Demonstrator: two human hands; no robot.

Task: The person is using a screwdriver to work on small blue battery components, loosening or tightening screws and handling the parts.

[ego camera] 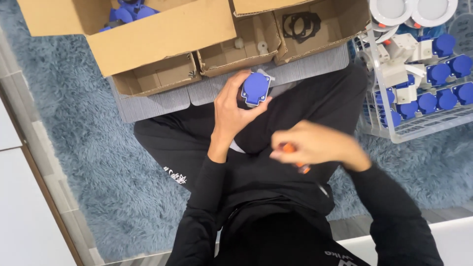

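Person sits cross-legged on a shaggy blue rug (84,148), black clothes, looking straight down at their lap. Left hand (231,116) is wrapped around a socket (255,88) with a blue hinged cap and a grey-white body – fingers closed on it from the side and underneath, held up just above the knees, near the front edge of the boxes. Right hand (315,145) is blurry but it's curled shut around an orange tool (294,157); only the orange bits poke out at either side of the fist, so can't say what kind of tool it is.

Containers, since that's most of the view:
- big cardboard box (157,34) top left – a few blue caps (129,10) visible inside at its far corner
- small open box (157,76) in front of it – a few small metal bits in its corner, too small to make out
- middle box (241,49) – a couple of small pale round parts on the bottom
- right box (322,27) – holds a black flat gasket (301,24) with round holes
- white wire basket (419,118) on the right – packed with sockets in rows, blue caps and white bodies
- two white round discs (414,10) just beyond the basket

The boxes sit on a grey ribbed mat (157,101).
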